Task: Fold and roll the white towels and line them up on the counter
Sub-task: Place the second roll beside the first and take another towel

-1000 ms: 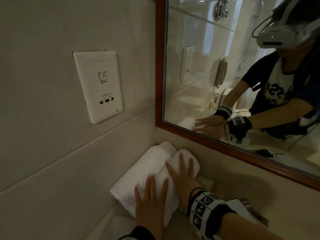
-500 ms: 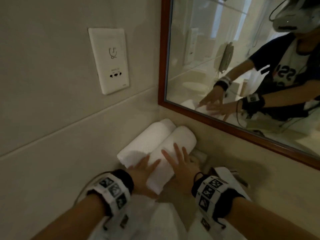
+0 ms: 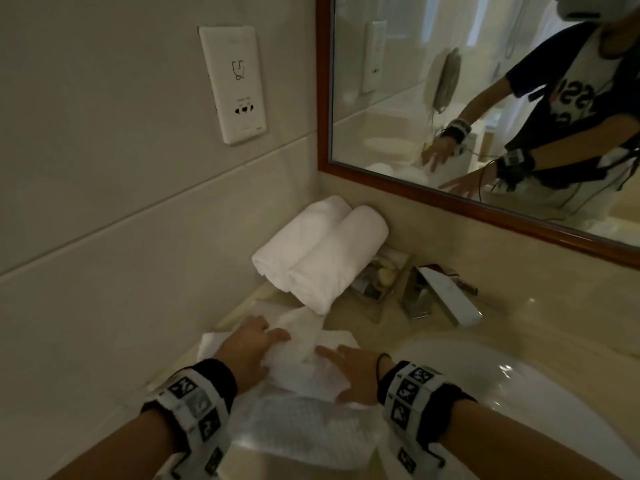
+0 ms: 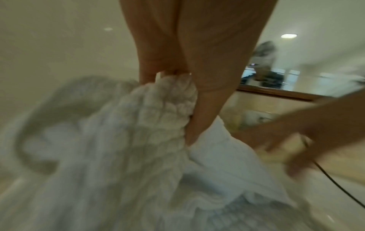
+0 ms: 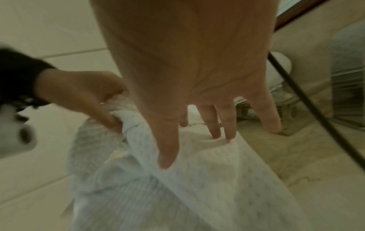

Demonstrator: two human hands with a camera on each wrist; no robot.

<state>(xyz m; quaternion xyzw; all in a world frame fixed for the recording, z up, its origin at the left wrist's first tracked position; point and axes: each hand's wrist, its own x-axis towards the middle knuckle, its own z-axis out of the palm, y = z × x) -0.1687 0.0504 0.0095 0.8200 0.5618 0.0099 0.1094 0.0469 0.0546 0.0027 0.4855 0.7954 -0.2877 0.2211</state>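
Pinching a bunched fold of the loose towel [image 4: 162, 100] between thumb and fingers, your left hand [image 3: 247, 344] has its grip clamped on the cloth, while your right hand [image 3: 349, 370] lies on it with fingers spread and nearly straight, the tips pressing the fabric down rather than curling round it. The towel lies crumpled near the front edge of the desk [image 3: 485, 327], just left of the sink [image 3: 519, 386], with part of it spilling toward you.

Expect it to handle as soft, light and floppy: the waffle weave looks grippy enough not to slide through your fingers, but it will sag and collapse wherever you leave it unsupported. A pinch in the middle, as your left hand has now, will only drag up a peak. To my eye you would do better to take it by two corners of one edge, one in each hand, and shake it flat before folding.

Farther out, two rolled towels [image 3: 322, 251] lie touching side by side in the back left corner of the desk, against the wall below the mirror [image 3: 485, 98]. Just right of them sits a small tray [image 3: 381, 275] of toiletries, and beside that the tap [image 3: 446, 299].
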